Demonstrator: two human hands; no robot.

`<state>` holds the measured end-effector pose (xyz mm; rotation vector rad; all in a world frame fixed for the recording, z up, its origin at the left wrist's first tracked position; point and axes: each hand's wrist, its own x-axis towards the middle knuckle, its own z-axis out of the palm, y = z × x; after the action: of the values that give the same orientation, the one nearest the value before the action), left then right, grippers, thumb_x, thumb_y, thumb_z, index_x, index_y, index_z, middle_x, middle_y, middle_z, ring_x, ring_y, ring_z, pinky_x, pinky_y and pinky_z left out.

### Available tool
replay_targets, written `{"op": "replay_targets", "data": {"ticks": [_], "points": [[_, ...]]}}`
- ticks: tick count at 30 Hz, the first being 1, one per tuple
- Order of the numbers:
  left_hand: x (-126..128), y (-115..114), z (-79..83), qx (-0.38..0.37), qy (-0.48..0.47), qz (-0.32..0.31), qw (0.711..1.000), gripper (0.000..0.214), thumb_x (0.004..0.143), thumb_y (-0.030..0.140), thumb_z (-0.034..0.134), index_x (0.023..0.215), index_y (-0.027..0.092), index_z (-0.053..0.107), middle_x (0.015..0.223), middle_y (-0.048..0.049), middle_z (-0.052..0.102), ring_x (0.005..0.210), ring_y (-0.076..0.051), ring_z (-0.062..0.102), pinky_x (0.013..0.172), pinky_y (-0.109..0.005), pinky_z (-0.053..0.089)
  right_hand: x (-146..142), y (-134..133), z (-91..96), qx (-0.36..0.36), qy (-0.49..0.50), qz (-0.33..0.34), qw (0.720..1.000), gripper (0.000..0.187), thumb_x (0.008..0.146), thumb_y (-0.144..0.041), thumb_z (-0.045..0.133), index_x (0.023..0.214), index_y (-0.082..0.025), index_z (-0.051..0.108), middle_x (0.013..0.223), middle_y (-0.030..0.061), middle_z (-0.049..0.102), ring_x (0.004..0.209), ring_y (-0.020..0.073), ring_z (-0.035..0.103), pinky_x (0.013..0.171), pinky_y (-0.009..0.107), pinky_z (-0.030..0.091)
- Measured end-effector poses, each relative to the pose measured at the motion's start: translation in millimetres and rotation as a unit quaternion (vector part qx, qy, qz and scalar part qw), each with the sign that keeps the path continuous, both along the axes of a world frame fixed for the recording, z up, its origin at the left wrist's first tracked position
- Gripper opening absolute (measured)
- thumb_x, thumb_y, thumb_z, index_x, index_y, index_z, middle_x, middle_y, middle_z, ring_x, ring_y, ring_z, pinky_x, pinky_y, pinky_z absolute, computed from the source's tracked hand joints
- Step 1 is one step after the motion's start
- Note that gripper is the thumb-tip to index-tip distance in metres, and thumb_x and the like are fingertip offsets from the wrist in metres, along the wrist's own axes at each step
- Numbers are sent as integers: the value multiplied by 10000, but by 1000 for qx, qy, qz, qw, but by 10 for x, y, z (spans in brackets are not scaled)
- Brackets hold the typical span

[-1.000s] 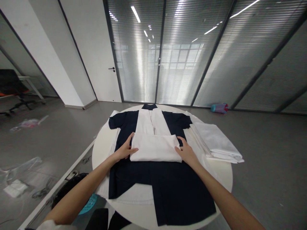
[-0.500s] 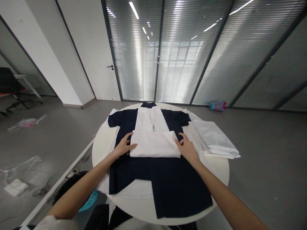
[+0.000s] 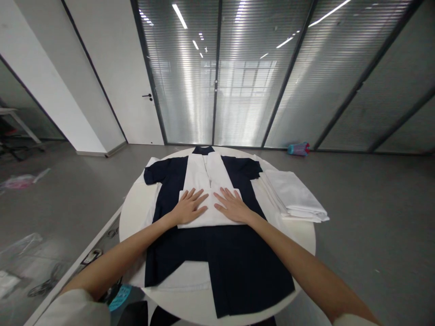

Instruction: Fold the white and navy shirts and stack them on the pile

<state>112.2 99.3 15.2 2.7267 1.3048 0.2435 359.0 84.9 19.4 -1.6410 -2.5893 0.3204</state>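
A white garment (image 3: pixel 207 218), its lower part folded up into a flat band, lies on top of a dark navy short-sleeved garment (image 3: pixel 244 267). Both are spread on a round white table (image 3: pixel 183 305). My left hand (image 3: pixel 189 206) rests flat on the left half of the folded band, fingers spread. On the right half, my right hand (image 3: pixel 231 205) lies palm down in the same way, its fingers stretched apart. The two hands are a short gap from each other. Another white cloth layer (image 3: pixel 193 276) shows under the navy garment.
A stack of folded white cloth (image 3: pixel 295 194) sits at the table's right, overhanging the edge. A blue basket (image 3: pixel 120 296) is below on the left. Cables (image 3: pixel 45 280) and plastic wrapping (image 3: pixel 23 244) lie on the floor; a blue and pink container (image 3: pixel 298 149) lies by the glass wall.
Both hands have moved inward from the folded band's side edges and now lie flat on top of it with fingers spread. The camera view has shifted slightly.
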Motion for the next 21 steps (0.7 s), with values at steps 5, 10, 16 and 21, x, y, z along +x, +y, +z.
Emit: {"op": "replay_targets", "data": {"ticks": [5,10,16,21], "points": [[-36,54,-129,-4,13,4,1000,617,1005,576,364,1567,335,278,1634,-32,239,1509,-336,180,1210,-569,165,38,37,-78,-27,9,-6,1000,787,963,-717,176,1594,-249,211,1657,92,46,1533,263,25,1218,523,11],[-101,96,-124,-18,5,17,1000,644,979,615,401,1558,353,297,1635,-44,233,1509,-323,189,1209,-556,171,88,33,-55,-34,7,-9,999,777,965,-708,192,1596,-255,201,1661,82,41,1533,251,23,1226,493,10],[-381,227,-157,-31,-19,101,994,625,991,570,388,1548,290,340,1613,-88,294,1503,-340,206,1178,-636,149,264,48,-100,-39,19,-38,998,756,985,-660,253,1590,-208,228,1659,131,64,1532,274,44,1214,549,68],[-445,220,-53,0,-81,81,993,596,943,556,512,1452,247,499,1550,-134,418,1464,-372,302,1149,-644,230,318,-31,98,36,88,-19,995,551,979,-531,450,1382,-169,549,1549,179,388,1465,315,300,1191,555,167]]}}
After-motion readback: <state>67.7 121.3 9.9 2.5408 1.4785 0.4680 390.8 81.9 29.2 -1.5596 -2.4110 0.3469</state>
